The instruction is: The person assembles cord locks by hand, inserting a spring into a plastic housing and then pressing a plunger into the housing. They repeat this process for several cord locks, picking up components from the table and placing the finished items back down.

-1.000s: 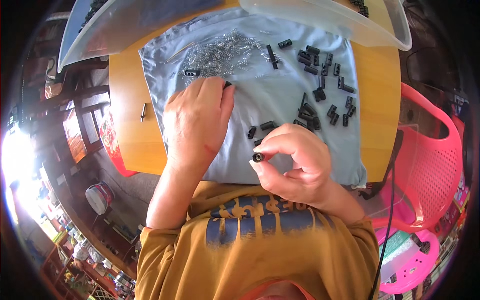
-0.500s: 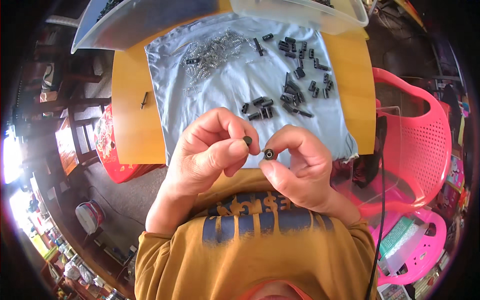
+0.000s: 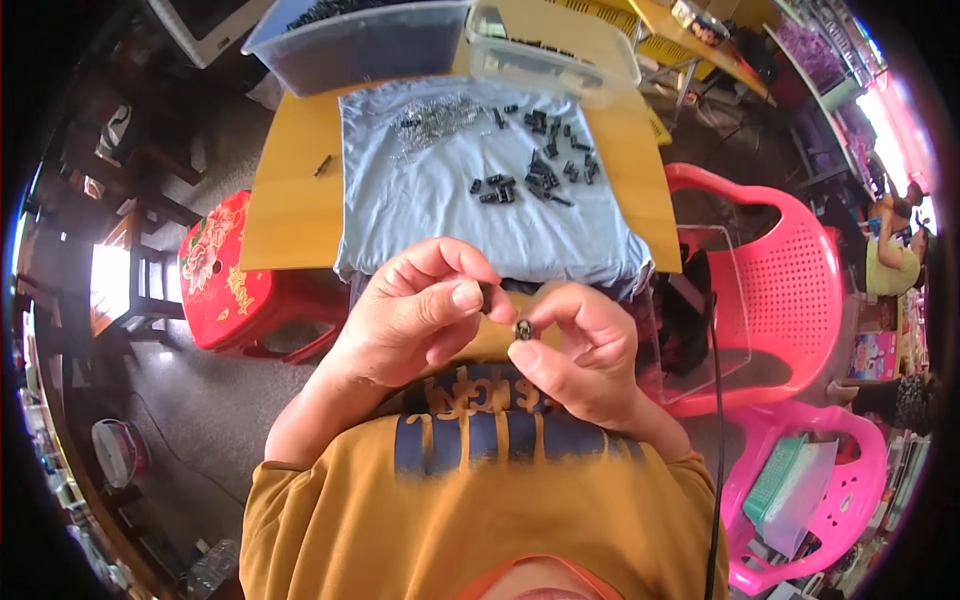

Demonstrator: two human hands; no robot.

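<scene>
**Two small black parts held together above the lap**

Worktop [image 3: 290,200]: yellow, sits ahead of the person, well clear of both hands. A pale blue cloth [image 3: 450,205] covers its middle and hangs over the near edge.

Bins: a dark-filled tub [image 3: 360,45] and a clear tub [image 3: 555,55] stand at the far edge, touching the cloth's far side.

Seating: red stool [image 3: 225,270] to the left of the worktop, pink chair [image 3: 770,290] to the right.

On the cloth: a heap of thin silvery pins [image 3: 440,115] far left; a scatter of black pieces [image 3: 535,165] to its right. One stray dark piece [image 3: 323,165] lies on bare wood left of the cloth.

Left hand [image 3: 415,315]: raised near the chest, fingers curled, thumb and forefinger pinching a small black part [image 3: 487,296], mostly hidden by the fingertips.

Right hand [image 3: 580,350]: just beside the left, thumb and forefinger pinching a short black sleeve [image 3: 523,328], its round open end turned toward the camera.

Step in hand, as judged: mating the two parts. They are near to touching; whether they have met I cannot tell.

Next move calls for: lining the left part's end up with the sleeve's opening and pressing straight in, with a firm pinch on both. Skew would likely jam or drop a part into the lap.
</scene>
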